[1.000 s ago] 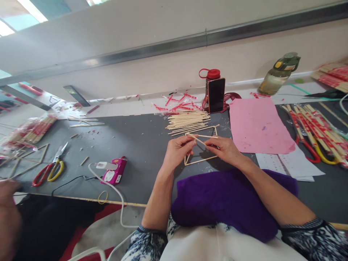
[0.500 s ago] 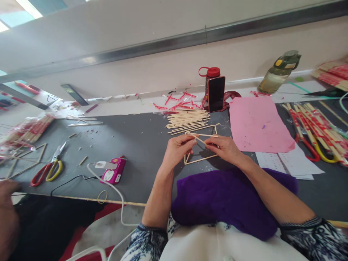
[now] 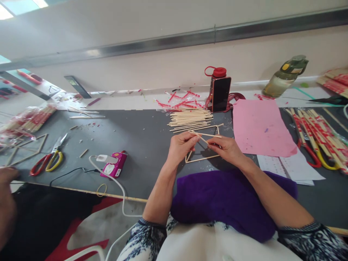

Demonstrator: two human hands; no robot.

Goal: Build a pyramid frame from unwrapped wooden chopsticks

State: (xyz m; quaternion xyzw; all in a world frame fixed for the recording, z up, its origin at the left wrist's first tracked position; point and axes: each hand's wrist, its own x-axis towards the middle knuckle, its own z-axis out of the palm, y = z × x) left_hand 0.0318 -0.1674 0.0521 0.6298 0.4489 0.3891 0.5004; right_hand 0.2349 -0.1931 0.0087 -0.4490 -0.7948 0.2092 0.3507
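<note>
My left hand [image 3: 183, 145] is closed, pinching wooden sticks [image 3: 208, 134] where their ends meet. From the other side my right hand [image 3: 227, 148] grips the sticks too, its fingers pressed together near a slanting stick's lower end. Both hands are just above a frame made of wooden sticks [image 3: 202, 159], which lies on the grey table [image 3: 141, 141]; my hands hide part of it. Behind them is a pile of loose wooden sticks [image 3: 190, 119]. A purple cloth [image 3: 225, 203] lies in front, between my forearms.
A phone [image 3: 221, 95] leans on a red-capped bottle [image 3: 219, 72]. Pink paper [image 3: 263, 127] and packed chopsticks [image 3: 323, 134] lie right. Scissors [image 3: 51, 159] and a pink box [image 3: 115, 165] with a white cable lie left. Another person's hand [image 3: 7, 181] is at the far left.
The view has shifted slightly, so the things on the table appear a little further right. Both hands keep the same grip on the sticks.
</note>
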